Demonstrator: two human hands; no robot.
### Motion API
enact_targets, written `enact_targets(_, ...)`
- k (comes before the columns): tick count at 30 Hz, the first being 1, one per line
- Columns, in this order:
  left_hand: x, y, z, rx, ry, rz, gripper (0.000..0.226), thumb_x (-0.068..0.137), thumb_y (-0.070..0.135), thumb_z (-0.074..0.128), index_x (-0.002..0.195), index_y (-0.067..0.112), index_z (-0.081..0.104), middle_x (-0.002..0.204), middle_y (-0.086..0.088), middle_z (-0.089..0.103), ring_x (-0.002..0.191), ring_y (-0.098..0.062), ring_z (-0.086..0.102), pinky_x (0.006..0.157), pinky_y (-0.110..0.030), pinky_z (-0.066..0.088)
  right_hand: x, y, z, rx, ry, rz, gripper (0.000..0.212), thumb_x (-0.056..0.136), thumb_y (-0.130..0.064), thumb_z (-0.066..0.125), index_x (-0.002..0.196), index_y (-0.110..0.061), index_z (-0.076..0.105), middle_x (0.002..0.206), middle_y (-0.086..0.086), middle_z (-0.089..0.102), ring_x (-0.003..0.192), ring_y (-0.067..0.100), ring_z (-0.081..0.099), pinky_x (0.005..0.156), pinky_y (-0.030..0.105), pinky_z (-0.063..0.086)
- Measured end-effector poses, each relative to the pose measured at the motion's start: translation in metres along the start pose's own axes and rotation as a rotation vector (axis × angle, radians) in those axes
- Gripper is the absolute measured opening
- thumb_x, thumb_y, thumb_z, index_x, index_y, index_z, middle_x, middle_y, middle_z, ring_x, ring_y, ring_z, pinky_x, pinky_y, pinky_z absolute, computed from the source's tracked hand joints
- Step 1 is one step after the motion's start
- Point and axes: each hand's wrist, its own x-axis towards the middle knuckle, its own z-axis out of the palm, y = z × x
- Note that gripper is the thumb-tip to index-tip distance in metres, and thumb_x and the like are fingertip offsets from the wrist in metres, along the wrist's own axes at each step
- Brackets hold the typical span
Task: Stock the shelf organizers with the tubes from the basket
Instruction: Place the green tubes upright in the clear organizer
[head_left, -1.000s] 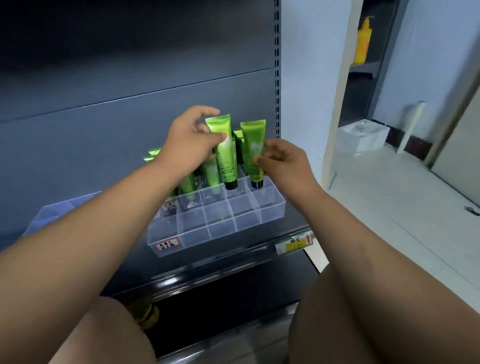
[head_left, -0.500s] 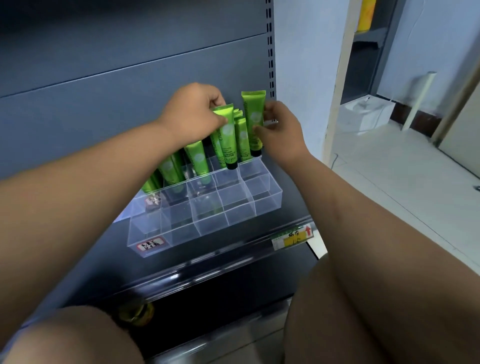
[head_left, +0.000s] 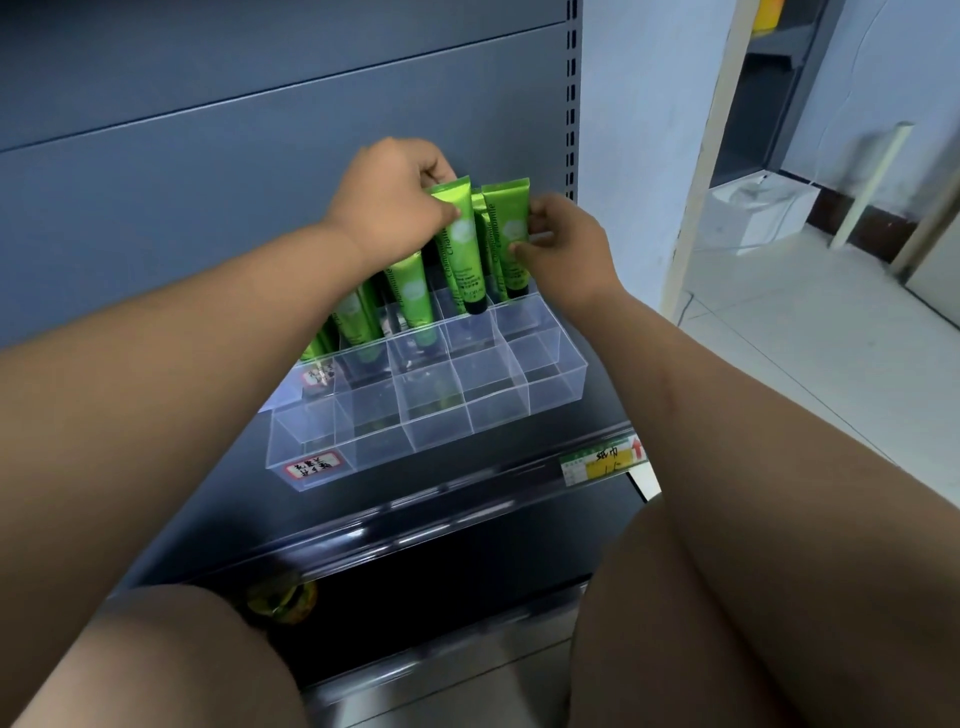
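Tubes (head_left: 460, 249), glossy green: left hand (head_left: 389, 202) pinches one, right hand (head_left: 566, 244) another, at clear plastic organizer (head_left: 467, 410).

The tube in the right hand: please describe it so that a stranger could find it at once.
On the grey shelf stands a clear organizer. Its far compartments hold green tubes, caps down. The tube is the one farthest right, pinched by the right hand; the left hand grips its neighbour.

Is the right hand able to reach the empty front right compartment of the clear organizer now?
Probably yes. The right hand grips a tube farther back in the organizer, and nothing covers that compartment.
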Motion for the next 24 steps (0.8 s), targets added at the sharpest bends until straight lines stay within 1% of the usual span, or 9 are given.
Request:
enact_targets(2,0.000,-0.005,0.000,-0.003,0.005,-0.018,0.018,0.080,0.018,0.082,0.094,0.015,0.073,0.093,-0.004,0.072,0.083,-0.020,0.064,0.080,-0.037,0.055,0.000,0.001,0.002,-0.014,-0.006,0.002,0.026,0.083,-0.010,0.072,0.105,-0.023,0.067,0.097,-0.004,0.071,0.091,0.016,0.070,0.086,0.043,0.059)
enact_targets(4,0.000,-0.009,0.001,-0.005,0.011,-0.029,0.017,0.081,0.017,0.081,0.095,0.014,0.072,0.092,-0.003,0.070,0.083,-0.021,0.064,0.080,-0.036,0.055,0.000,0.001,0.004,-0.032,-0.018,0.000,0.025,0.084,-0.009,0.071,0.105,-0.023,0.067,0.096,-0.007,0.070,0.091,0.016,0.069,0.085,0.039,0.059)
enact_targets(7,0.002,-0.010,0.001,-0.022,0.015,-0.047,0.018,0.081,0.016,0.081,0.096,0.014,0.072,0.091,-0.002,0.069,0.081,-0.018,0.062,0.078,-0.032,0.052,0.000,0.001,0.006,-0.093,-0.027,-0.019,0.023,0.084,-0.009,0.071,0.103,-0.022,0.068,0.094,-0.007,0.067,0.089,0.018,0.068,0.083,0.034,0.057)
enact_targets(10,0.003,-0.010,0.001,-0.030,0.011,-0.051,0.018,0.080,0.017,0.082,0.095,0.014,0.072,0.090,-0.002,0.068,0.080,-0.018,0.061,0.078,-0.033,0.053,0.001,0.004,0.008,-0.156,-0.030,-0.027,0.019,0.084,-0.011,0.071,0.102,-0.017,0.068,0.094,-0.002,0.068,0.091,0.022,0.066,0.083,0.036,0.056)
enact_targets(14,-0.001,-0.012,0.007,-0.003,-0.020,-0.038,0.017,0.081,0.018,0.083,0.093,0.015,0.071,0.090,0.000,0.066,0.084,-0.019,0.062,0.079,-0.032,0.052,0.003,0.010,0.010,-0.202,-0.025,-0.013,0.020,0.085,-0.012,0.072,0.105,-0.014,0.069,0.097,0.000,0.068,0.093,0.022,0.065,0.084,0.036,0.055)
enact_targets(16,-0.003,-0.015,0.011,0.012,-0.042,-0.031,0.018,0.082,0.019,0.083,0.094,0.016,0.070,0.092,0.001,0.066,0.087,-0.020,0.063,0.080,-0.032,0.052,0.003,0.013,0.010,-0.227,-0.028,-0.011,0.020,0.085,-0.013,0.073,0.104,-0.014,0.069,0.096,0.000,0.067,0.093,0.023,0.064,0.082,0.034,0.052)
enact_targets(19,-0.006,-0.018,0.017,0.029,-0.060,-0.020,0.021,0.082,0.021,0.083,0.098,0.016,0.071,0.095,0.001,0.065,0.093,-0.021,0.063,0.084,-0.033,0.053,0.003,0.017,0.011,-0.240,-0.031,-0.008,0.018,0.084,-0.013,0.073,0.101,-0.015,0.068,0.090,-0.003,0.064,0.089,0.021,0.061,0.078,0.030,0.049)
enact_targets(22,-0.009,-0.021,0.021,0.034,-0.072,-0.009,0.025,0.083,0.021,0.083,0.104,0.014,0.072,0.098,0.001,0.063,0.094,-0.020,0.061,0.084,-0.031,0.051,0.004,0.018,0.011,-0.244,-0.039,-0.011,0.016,0.084,-0.014,0.073,0.098,-0.018,0.067,0.087,-0.006,0.062,0.086,0.019,0.059,0.072,0.026,0.044)
enact_targets(24,-0.010,-0.022,0.024,0.044,-0.082,-0.003,0.027,0.083,0.021,0.083,0.106,0.013,0.071,0.101,0.000,0.064,0.094,-0.018,0.059,0.084,-0.030,0.050,0.004,0.018,0.012,-0.256,-0.043,-0.018,0.016,0.085,-0.013,0.073,0.097,-0.020,0.066,0.088,-0.006,0.062,0.085,0.018,0.058,0.071,0.025,0.043)
